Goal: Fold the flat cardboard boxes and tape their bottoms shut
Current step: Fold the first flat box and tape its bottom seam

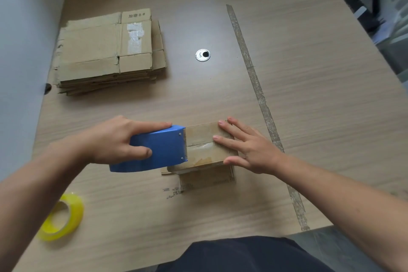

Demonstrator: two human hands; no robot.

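Box (205, 146) sat on table (309, 99), closed flaps up, directly under R hand and just past the dispenser's toothed edge.

R hand (247, 148): flat on box top, fingers spread, pressing the right half; thumb down the near edge.

L hand (123, 139): gripped blue dispenser (159, 150), fingers curled round the body, index laid along its far edge. Cutter end met box's left edge over the centre seam. Glossy band showed along seam between the hands; full length not confirmed.

Handling (judgement): box small, light, corrugated. Panels stiff, seam weak. Likely to slide on smooth table under dispenser pull unless held down. Best hold: flat palm on top, clear of seam, or thumb and fingers across side walls. Keep fingers behind the teeth.

Other: stack (106, 51) of flat boxes well ahead of L hand; yellow roll (61, 218) beside L forearm; old tape strip (254, 77) on table just right of R hand.
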